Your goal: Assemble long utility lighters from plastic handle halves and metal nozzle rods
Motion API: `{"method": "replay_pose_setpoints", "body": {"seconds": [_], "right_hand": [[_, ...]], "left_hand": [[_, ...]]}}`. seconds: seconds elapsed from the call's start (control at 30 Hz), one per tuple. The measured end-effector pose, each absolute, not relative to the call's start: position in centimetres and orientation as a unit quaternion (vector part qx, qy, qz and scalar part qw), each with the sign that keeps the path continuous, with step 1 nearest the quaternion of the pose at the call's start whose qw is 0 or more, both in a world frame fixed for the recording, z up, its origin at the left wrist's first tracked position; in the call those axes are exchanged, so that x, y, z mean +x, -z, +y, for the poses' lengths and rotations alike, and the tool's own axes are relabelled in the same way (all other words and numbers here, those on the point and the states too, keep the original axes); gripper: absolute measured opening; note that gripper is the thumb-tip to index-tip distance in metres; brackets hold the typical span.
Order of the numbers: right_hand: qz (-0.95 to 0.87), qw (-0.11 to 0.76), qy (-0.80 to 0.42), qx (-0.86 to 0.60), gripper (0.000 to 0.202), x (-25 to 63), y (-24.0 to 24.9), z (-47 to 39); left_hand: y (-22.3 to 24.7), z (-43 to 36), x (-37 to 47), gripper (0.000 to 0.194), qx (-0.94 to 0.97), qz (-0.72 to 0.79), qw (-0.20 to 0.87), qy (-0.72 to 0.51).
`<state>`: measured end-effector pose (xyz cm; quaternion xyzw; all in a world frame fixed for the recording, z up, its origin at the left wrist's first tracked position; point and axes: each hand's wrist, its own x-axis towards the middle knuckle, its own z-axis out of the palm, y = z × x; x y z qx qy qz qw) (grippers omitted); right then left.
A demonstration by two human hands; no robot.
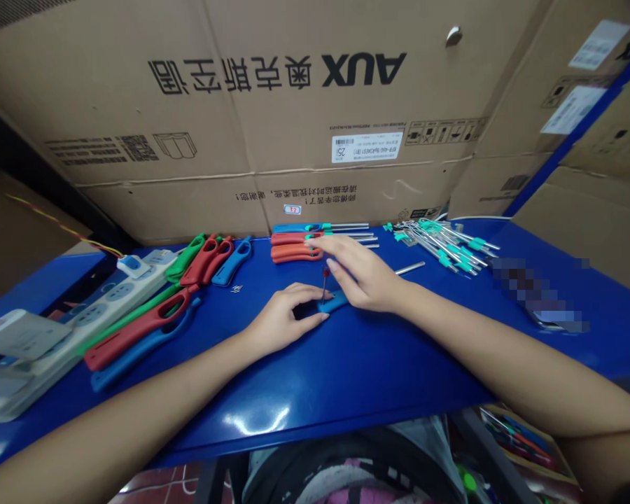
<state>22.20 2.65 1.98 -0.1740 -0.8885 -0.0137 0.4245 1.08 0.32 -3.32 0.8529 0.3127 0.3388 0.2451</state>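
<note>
A blue lighter (337, 302) with a metal tube lies on the blue table, its tube pointing to the back right. My left hand (284, 316) holds the lighter's near-left end between thumb and fingers. My right hand (365, 274) is closed round a small screwdriver (324, 283) with a dark red handle. The screwdriver stands upright, its tip at the lighter's body. Just behind my hands lie finished-looking lighters in a row, blue (297, 228) at the back and orange-red (294, 253) in front, with metal tubes to the right.
Green, red (202, 259) and blue handle shells lie at the left beside a white power strip (120, 290). Tiny metal parts (236, 288) lie near them. Metal tubes with green pieces (444, 245) are piled at the back right. Cardboard (273, 140) stands behind the table (399, 364).
</note>
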Motion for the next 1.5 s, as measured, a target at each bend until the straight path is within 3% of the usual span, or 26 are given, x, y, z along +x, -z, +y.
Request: {"method": "replay_pose_setpoints", "body": {"seconds": [0.13,0.2,0.33,0.5,0.6,0.7,0.83,0.9,1.0,1.1,1.23,1.3,1.5], "right_hand": [[-0.86,0.466,-0.078,-0.192,0.024,21.9,-2.1,2.5],[-0.86,0.469,-0.015,-0.199,0.015,22.1,-2.2,2.6],[-0.882,0.422,0.082,-0.191,0.02,22.3,-2.5,2.6],[-0.87,0.447,-0.065,-0.199,0.029,21.7,-2.7,2.0],[-0.865,0.464,0.008,-0.193,0.017,21.8,-2.5,2.0],[-0.871,0.453,0.092,-0.17,0.018,22.0,-2.5,2.1],[-0.873,0.451,-0.049,-0.181,0.033,21.6,-2.8,1.7],[-0.862,0.464,-0.083,-0.188,0.027,21.5,-2.9,1.6],[-0.858,0.476,0.031,-0.191,0.014,21.8,-2.9,1.8],[-0.874,0.443,0.1,-0.175,0.018,22.1,-2.8,2.0],[-0.885,0.423,-0.078,-0.178,0.032,21.8,-3.0,1.8],[-0.873,0.435,-0.108,-0.191,0.028,21.7,-3.0,1.8],[-0.882,0.42,0.072,-0.2,0.023,22.4,-3.0,2.1]], "left_hand": [[3.2,0.3,1.0,0.028,0.855,0.316,0.244,-0.33],[3.3,0.3,1.0,0.028,0.855,0.317,0.243,-0.33],[3.2,0.2,1.1,0.027,0.856,0.316,0.245,-0.326],[3.0,0.2,1.2,0.027,0.858,0.321,0.241,-0.32],[3.2,0.2,1.1,0.026,0.858,0.32,0.239,-0.322],[3.2,0.2,1.1,0.026,0.858,0.318,0.237,-0.326],[3.0,0.1,1.2,0.025,0.859,0.319,0.238,-0.321],[2.9,0.1,1.2,0.025,0.859,0.321,0.24,-0.319],[2.9,0.0,1.3,0.025,0.858,0.32,0.24,-0.323],[2.9,0.0,1.3,0.024,0.857,0.32,0.237,-0.327],[2.9,0.0,1.3,0.025,0.86,0.321,0.239,-0.318],[3.0,0.1,1.2,0.026,0.86,0.321,0.238,-0.316],[3.0,0.1,1.2,0.026,0.861,0.316,0.235,-0.323]]}}
